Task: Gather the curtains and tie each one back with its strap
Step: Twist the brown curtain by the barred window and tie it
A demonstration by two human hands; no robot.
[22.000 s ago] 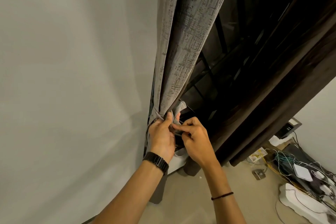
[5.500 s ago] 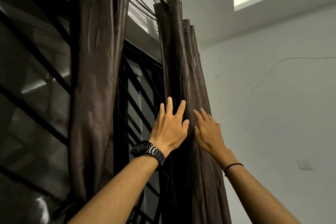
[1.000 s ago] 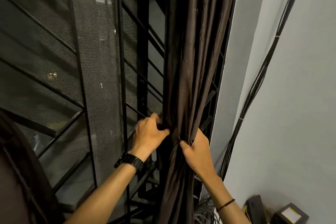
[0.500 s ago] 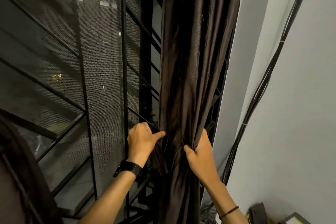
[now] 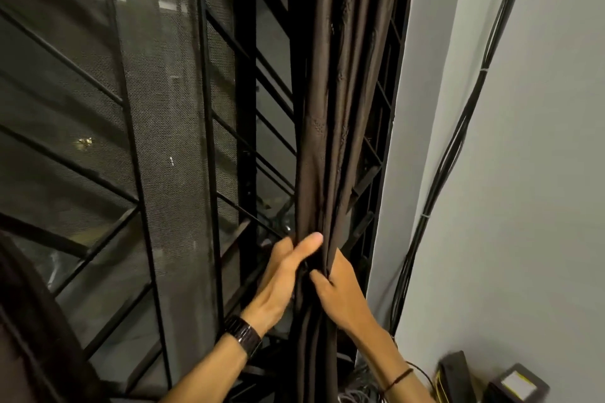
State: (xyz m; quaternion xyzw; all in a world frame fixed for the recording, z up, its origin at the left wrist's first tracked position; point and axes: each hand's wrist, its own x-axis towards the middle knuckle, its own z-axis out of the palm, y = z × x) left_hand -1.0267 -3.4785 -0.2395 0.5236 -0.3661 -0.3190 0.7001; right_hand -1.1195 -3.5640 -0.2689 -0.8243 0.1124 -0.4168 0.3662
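A dark brown curtain hangs in a tight bundle of vertical folds in front of the window's right edge. My left hand wraps the bundle from the left, its thumb lying across the front folds. My right hand grips the bundle from the right at the same height, fingers curled behind the cloth. Both hands squeeze the folds together. No strap is visible.
A black window grille with mesh screen fills the left. The grey wall on the right carries a run of black cables. Small dark boxes and tangled wires sit on the floor at the lower right.
Both hands have closed in on the curtain, pressing its folds into a narrower bundle. My left thumb now lies across the front; the right hand shifted left behind the folds.
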